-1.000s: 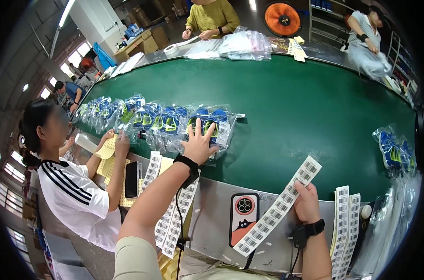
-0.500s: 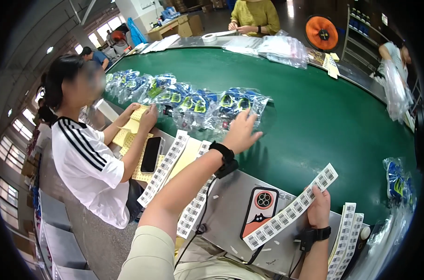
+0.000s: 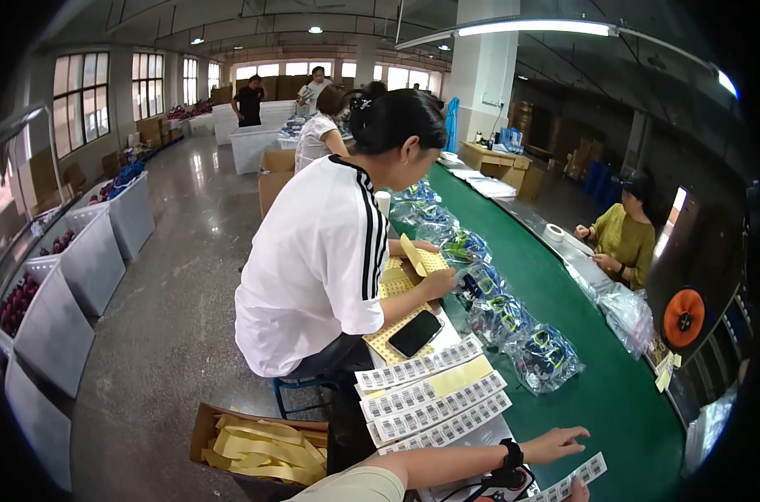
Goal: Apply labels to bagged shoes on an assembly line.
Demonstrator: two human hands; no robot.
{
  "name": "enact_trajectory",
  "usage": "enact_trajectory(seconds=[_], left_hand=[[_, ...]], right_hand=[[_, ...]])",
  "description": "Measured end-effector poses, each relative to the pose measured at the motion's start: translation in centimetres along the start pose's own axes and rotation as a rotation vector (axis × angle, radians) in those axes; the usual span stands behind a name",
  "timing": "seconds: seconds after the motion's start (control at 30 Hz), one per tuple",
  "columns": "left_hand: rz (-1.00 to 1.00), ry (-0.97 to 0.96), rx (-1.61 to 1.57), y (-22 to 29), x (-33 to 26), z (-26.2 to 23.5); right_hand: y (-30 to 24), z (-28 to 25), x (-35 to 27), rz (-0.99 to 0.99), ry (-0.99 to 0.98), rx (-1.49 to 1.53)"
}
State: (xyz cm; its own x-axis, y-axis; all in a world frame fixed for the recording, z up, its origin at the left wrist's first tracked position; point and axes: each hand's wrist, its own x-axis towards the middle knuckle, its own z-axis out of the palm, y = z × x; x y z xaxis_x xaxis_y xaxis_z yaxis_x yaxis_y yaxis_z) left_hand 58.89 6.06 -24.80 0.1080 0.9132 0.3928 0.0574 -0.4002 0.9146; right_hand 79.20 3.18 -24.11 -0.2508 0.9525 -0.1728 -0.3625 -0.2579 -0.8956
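Note:
My left hand (image 3: 555,446) reaches over the green belt (image 3: 622,418) with its fingers stretched out, holding nothing. A dark band is on its wrist. Just below it, my right hand (image 3: 579,490), mostly cut off by the lower edge, grips a white strip of barcode labels (image 3: 596,470). Nearest to my left hand on the belt lies a clear plastic bag (image 3: 543,358) with blue and lime-green things inside. Several similar bags run away from it in a row. More label strips (image 3: 447,422) lie side by side on the metal edge to the left of my hands.
Close on my left sits a co-worker (image 3: 321,259) holding a yellow sheet (image 3: 426,258), a black phone (image 3: 416,333) nearby. A box of yellow backing strips (image 3: 263,448) stands on the floor. Across the belt are another person (image 3: 626,234), plastic bags (image 3: 626,314) and an orange fan (image 3: 683,318).
The view has swung left and up, so my hands now appear low in the picture. My left hand stays open above the belt; my right still holds the label strip.

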Motion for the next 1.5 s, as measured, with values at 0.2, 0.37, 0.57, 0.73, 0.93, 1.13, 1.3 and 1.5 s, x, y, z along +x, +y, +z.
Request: enact_trajectory(seconds=[0.2,0.37,0.57,0.73,0.93,1.13,1.3,1.5], left_hand=[[-0.028,-0.020,-0.246,4.3,-1.4,0.0],[0.028,0.145,-0.207,-0.5,-1.2,0.6],[-0.053,0.123,-0.257,-1.1,-1.6,0.7],[0.039,-0.002,-0.089,-2.4,-0.8,0.6],[-0.108,-0.057,-0.157,-0.9,-0.5,1.0],[-0.009,0.069,-0.202,-2.7,-1.1,2.2],[0.008,0.063,-0.204,-1.1,-1.3,1.9],[0.037,0.076,-0.155,-1.8,-1.3,2.2]], right_hand=[[-0.8,4.5,0.2,0.034,-0.283,-0.281],[1.4,2.8,1.3,0.016,-0.318,-0.283],[1.3,3.2,1.8,-0.120,-0.132,-0.331],[1.4,0.3,3.3,-0.100,-0.147,-0.305],[-0.5,2.9,1.6,-0.432,-0.021,-0.365],[-0.3,1.2,1.9,-0.380,-0.023,-0.547],[-1.1,2.9,0.7,-0.412,0.000,-0.615],[-1.2,4.2,0.1,-0.490,0.040,-0.708]])
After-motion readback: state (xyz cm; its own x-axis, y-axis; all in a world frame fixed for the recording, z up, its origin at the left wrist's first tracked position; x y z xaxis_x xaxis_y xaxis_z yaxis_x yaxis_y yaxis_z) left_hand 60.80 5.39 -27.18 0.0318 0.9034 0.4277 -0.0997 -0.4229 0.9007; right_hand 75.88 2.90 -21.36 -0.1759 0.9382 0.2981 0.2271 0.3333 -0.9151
